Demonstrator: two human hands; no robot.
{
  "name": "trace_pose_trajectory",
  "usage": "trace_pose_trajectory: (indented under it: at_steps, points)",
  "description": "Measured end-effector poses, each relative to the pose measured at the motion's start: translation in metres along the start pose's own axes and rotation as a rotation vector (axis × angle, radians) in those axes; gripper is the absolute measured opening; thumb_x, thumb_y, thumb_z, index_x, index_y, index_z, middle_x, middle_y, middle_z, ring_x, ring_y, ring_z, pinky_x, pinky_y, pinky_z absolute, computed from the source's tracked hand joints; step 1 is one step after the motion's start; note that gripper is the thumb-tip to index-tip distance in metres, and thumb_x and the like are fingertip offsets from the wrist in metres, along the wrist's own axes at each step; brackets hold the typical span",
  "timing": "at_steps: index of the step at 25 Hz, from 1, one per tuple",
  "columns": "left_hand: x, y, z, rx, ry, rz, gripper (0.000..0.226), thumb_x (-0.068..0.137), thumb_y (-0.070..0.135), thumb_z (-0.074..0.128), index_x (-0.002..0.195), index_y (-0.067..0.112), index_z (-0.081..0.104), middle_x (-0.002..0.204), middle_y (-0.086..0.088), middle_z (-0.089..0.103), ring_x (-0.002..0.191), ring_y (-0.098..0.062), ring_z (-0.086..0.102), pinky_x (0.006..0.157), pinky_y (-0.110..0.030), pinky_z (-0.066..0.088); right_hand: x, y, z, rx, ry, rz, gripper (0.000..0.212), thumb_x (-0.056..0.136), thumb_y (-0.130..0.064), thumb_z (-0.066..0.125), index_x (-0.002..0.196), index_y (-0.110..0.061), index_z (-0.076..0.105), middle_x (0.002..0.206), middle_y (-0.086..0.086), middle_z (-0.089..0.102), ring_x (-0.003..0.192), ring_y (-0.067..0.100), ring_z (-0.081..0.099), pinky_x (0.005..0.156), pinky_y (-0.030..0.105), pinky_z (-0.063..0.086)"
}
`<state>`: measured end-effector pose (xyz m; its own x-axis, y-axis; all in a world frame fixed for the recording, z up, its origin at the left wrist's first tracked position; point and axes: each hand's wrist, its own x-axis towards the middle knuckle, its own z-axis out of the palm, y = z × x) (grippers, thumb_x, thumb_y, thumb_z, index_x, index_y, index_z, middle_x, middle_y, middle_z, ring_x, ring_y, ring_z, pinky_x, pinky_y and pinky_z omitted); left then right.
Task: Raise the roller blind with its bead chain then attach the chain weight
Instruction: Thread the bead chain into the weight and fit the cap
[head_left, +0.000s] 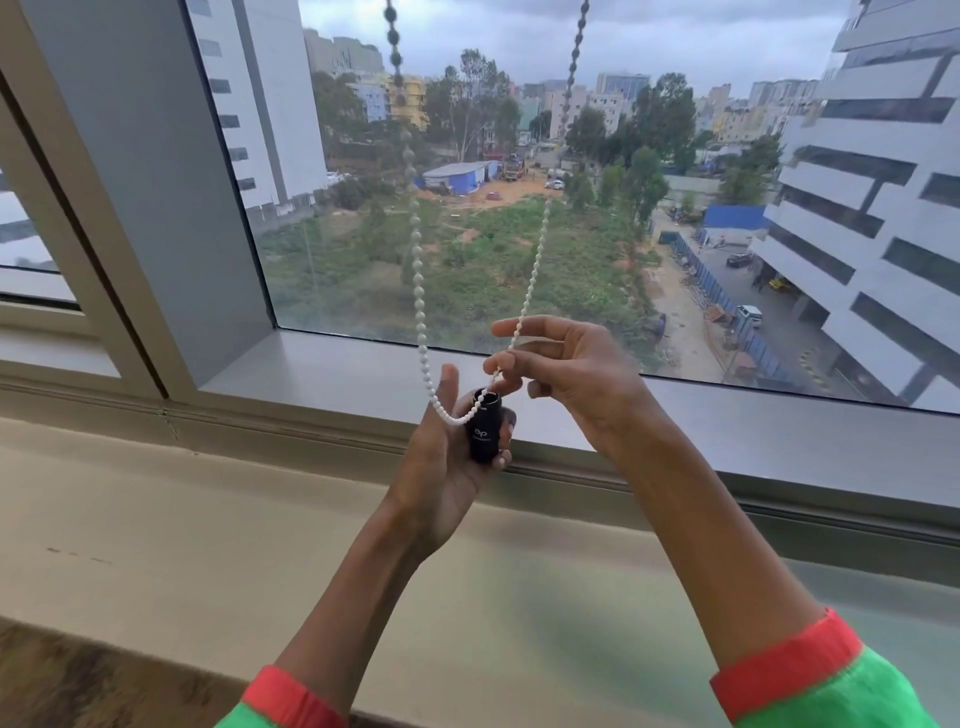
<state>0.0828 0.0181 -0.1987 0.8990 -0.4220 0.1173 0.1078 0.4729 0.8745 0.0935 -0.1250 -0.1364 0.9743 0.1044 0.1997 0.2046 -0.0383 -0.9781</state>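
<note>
A white bead chain (418, 291) hangs in a loop from above the frame, in front of the window glass. The bottom of its loop rests against the top of a small black cylindrical chain weight (484, 434) with a white logo. My left hand (447, 467) holds the weight upright in its fingers, just above the sill. My right hand (566, 371) pinches the right strand of the chain right above the weight. The roller blind itself is out of view.
A wide beige window sill (182, 519) runs below my hands, with a grey window frame (727, 431) behind them. A thick mullion (104, 208) stands at the left. Buildings and trees lie beyond the glass.
</note>
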Motion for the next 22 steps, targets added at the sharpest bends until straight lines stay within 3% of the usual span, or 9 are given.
trace_pose_trajectory:
  at_steps: [3,6,11,17,20,22]
  points:
    - [-0.005,-0.001,0.004,0.044,-0.091,0.078,0.056,0.079,0.033,0.062,0.132,0.026,0.049,0.085,-0.004,0.049,0.075,-0.009,0.047,0.065,-0.024,0.038,0.0,0.003,-0.003,-0.016,-0.002,0.026,0.033,0.076,-0.004,0.072,0.108,-0.004,0.065,0.079,0.011,0.07,0.069,0.016,0.059,0.059,0.025,0.04]
    - [-0.006,0.001,0.006,0.069,-0.158,0.17,0.072,0.083,0.01,0.054,0.137,0.052,0.032,0.091,-0.001,0.049,0.079,-0.013,0.04,0.069,-0.025,0.038,-0.003,0.003,-0.007,0.017,-0.031,0.078,0.031,0.075,-0.006,0.074,0.105,-0.009,0.066,0.077,0.007,0.071,0.072,0.018,0.056,0.059,0.026,0.04]
    - [-0.004,-0.001,0.011,0.183,-0.237,0.23,0.059,0.081,0.0,0.048,0.133,0.03,0.048,0.092,0.012,0.059,0.083,-0.009,0.047,0.074,-0.025,0.04,-0.004,0.001,-0.01,0.229,-0.081,0.216,0.031,0.078,0.001,0.067,0.109,0.002,0.063,0.073,0.004,0.069,0.07,0.018,0.065,0.066,0.031,0.053]
    - [0.001,0.002,0.013,0.201,-0.232,0.244,0.045,0.084,0.003,0.054,0.125,0.02,0.053,0.094,0.008,0.062,0.091,-0.006,0.057,0.076,-0.02,0.047,-0.006,0.001,-0.011,0.414,-0.014,0.296,0.026,0.078,0.008,0.062,0.101,-0.004,0.061,0.077,0.009,0.066,0.064,0.016,0.066,0.056,0.023,0.054]
    - [0.002,0.003,0.014,0.237,-0.228,0.236,0.043,0.082,0.014,0.06,0.124,0.016,0.052,0.087,0.009,0.06,0.082,-0.006,0.053,0.075,-0.019,0.045,-0.008,-0.001,-0.018,0.332,0.051,0.22,0.028,0.071,0.006,0.069,0.096,-0.005,0.063,0.077,0.01,0.065,0.066,0.016,0.061,0.059,0.024,0.048]
    - [0.003,0.004,0.012,0.26,-0.211,0.223,0.045,0.08,0.019,0.063,0.124,0.016,0.052,0.083,0.008,0.055,0.077,-0.008,0.049,0.074,-0.02,0.043,-0.008,-0.006,-0.032,0.095,0.167,0.068,0.023,0.074,0.006,0.069,0.094,-0.006,0.065,0.077,0.008,0.064,0.065,0.011,0.058,0.056,0.019,0.045]
